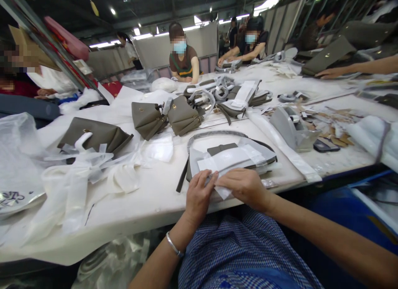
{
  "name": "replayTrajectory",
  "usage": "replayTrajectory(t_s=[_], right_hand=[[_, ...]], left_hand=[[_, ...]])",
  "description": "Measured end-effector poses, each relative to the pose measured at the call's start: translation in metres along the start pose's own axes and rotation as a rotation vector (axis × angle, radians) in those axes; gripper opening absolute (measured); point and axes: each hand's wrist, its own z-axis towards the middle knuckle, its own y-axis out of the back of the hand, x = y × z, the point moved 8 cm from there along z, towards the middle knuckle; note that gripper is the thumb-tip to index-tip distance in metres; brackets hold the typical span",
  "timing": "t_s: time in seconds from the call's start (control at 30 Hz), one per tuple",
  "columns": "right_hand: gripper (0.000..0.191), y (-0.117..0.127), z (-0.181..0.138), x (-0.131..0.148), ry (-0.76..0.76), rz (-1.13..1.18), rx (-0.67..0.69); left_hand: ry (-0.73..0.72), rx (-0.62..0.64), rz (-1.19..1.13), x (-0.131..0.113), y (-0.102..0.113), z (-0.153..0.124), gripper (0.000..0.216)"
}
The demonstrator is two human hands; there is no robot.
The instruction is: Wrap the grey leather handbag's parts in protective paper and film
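Handbag (pixel 221 147) lies lengthwise left-to-right, handle (pixel 219 133) arching away!
Left hand (pixel 199 193) and right hand (pixel 247 187) pinch white wrapping (pixel 230 159) at the near side.

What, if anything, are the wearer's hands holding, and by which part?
The right hand appears to pinch the white wrapping on the olive bag, by its near edge; the left hand is there too, its grip unclear.

- A factory workshop handling handbags
- Long white-covered worktable (pixel 155 204) stretching across the middle of the frame
- Matching olive handbags (pixel 183 115) in numbers at centre and left, among white wrapping sheets (pixel 231 159)
- Co-workers (pixel 185 61) in face masks along the table's far side, upper centre
- Strip lights (pixel 265 6) beneath a dark ceiling, top of the frame
- Brown scraps (pixel 341 140) littering the right
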Motion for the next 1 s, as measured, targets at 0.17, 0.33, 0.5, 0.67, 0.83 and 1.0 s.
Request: replayTrajectory(t_s=[0.17,0.33,0.5,0.67,0.83,1.0], right_hand=[[0.013,-0.020,0.033,-0.047,-0.215,-0.018,0.153],[0.005,-0.046,0.050,-0.076,-0.375,0.083,0.328],[0.006,-0.067,0.060,-0.079,-0.220,0.134,0.449],[0.011,-0.084,0.062,-0.100,-0.330,0.167,0.527],[0.012,-0.089,0.068,-0.103,-0.385,0.142,0.499],[0.010,-0.057,0.058,-0.104,-0.417,0.064,0.370]], left_hand=[[0.019,-0.035,-0.062,-0.001,0.007,0.003,0.023],[0.041,-0.064,-0.200,0.006,0.009,0.001,0.020],[0.079,-0.057,-0.249,0.011,0.008,-0.001,0.019],[0.003,-0.009,-0.136,0.006,0.008,0.003,0.038],[-0.018,0.080,-0.032,0.001,0.005,0.011,0.047],[0.002,0.154,0.032,0.004,-0.002,0.009,0.054]])
